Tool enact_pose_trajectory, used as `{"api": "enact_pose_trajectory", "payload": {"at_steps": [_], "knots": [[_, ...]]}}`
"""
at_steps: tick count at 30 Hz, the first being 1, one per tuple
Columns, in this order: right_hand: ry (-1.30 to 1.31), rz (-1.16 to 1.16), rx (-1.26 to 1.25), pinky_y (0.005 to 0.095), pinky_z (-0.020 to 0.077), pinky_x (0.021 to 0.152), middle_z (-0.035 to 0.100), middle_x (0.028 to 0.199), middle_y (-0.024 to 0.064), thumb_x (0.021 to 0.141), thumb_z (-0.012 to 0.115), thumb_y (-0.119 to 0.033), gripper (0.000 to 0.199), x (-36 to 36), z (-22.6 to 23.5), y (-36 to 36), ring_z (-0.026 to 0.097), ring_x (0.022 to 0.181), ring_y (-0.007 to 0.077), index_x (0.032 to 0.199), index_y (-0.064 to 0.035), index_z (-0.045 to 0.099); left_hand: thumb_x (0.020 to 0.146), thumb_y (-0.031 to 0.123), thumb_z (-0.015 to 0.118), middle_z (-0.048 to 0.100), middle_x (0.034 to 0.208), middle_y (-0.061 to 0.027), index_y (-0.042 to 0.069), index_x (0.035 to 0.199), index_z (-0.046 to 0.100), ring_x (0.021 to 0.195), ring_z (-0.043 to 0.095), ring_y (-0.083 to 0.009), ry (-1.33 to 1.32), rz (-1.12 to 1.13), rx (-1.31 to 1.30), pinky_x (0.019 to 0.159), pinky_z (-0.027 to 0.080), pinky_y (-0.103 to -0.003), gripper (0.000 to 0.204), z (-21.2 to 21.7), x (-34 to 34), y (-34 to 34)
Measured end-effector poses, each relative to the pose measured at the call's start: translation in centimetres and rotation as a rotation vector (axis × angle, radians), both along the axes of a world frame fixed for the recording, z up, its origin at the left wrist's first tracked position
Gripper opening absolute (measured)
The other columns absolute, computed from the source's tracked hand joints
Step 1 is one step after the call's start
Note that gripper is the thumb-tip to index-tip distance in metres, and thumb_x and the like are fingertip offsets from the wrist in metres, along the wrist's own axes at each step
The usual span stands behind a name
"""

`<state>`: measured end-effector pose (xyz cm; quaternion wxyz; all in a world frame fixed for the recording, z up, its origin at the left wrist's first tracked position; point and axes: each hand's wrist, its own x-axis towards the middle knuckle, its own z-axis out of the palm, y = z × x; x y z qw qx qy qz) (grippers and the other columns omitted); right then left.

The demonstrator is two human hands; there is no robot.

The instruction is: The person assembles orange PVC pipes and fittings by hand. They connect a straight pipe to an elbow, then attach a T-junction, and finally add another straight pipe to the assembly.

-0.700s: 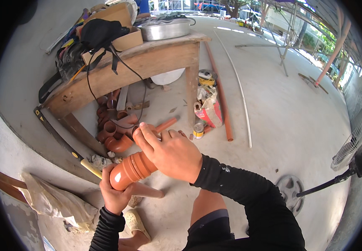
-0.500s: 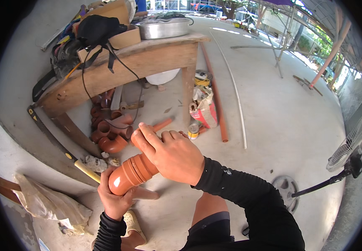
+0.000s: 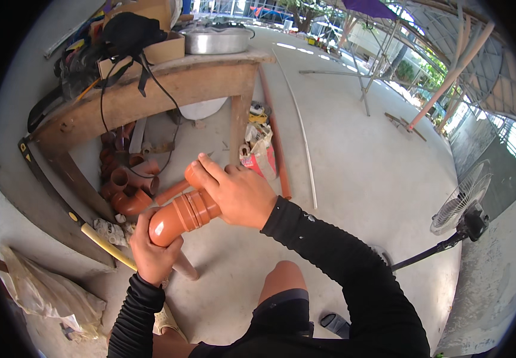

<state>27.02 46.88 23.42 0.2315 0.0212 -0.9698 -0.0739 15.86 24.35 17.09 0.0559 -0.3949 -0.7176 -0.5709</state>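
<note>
An orange-brown plastic pipe elbow point(image 3: 170, 223) is in front of me, its ribbed collar joined to another orange-brown fitting point(image 3: 197, 174). My left hand point(image 3: 152, 253) is closed round the elbow's lower bend. Over the other fitting lies my right hand point(image 3: 241, 192), gripping it with two fingers extended along its upper side. The hand covers much of that fitting, so its full shape cannot be made out. A paler length of pipe point(image 3: 185, 267) slants down below the elbow, beside my left hand.
A wooden table point(image 3: 150, 89) at the left bears a metal pot point(image 3: 216, 43) and a cardboard box point(image 3: 171, 49). Loose fittings point(image 3: 131, 201) lie beneath it. Long pipes point(image 3: 298, 128) rest on the floor. A fan point(image 3: 462, 203) stands at right; a yellow-handled saw point(image 3: 104, 243) leans left.
The joined fittings and both hands have moved slightly up in the picture. The surroundings have shifted left, and a dark slipper now shows near my leg. My grip looks the same.
</note>
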Motion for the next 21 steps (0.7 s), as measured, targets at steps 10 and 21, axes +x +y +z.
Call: {"api": "enact_pose_trajectory", "payload": {"at_steps": [10, 21], "knots": [[-0.054, -0.005, 0.004, 0.0458, 0.0617, 0.085, 0.052, 0.158, 0.0214, 0.074, 0.081, -0.008, 0.089, -0.9, 1.2, -1.8, 0.073, 0.097, 0.0404, 0.157, -0.0007, 0.048, 0.07, 0.003, 0.081, 0.075, 0.106, -0.0178, 0.005, 0.126, 0.065, 0.098, 0.075, -0.0392, 0.1, 0.073, 0.008, 0.087, 0.06, -0.042, 0.059, -0.7, -0.9, -1.7], [-0.022, -0.024, -0.061, 0.0447, 0.0613, 0.092, 0.057, 0.153, 0.0172, 0.077, 0.088, -0.02, 0.086, -2.6, 1.3, -0.9, 0.071, 0.119, 0.0361, 0.153, -0.0043, 0.052, 0.076, 0.008, 0.084, 0.077, 0.106, -0.0162, 0.003, 0.127, 0.064, 0.095, 0.078, -0.0327, 0.06, -0.014, -0.013, 0.086, 0.061, -0.039, 0.055, -0.2, -3.5, -0.5]]}}
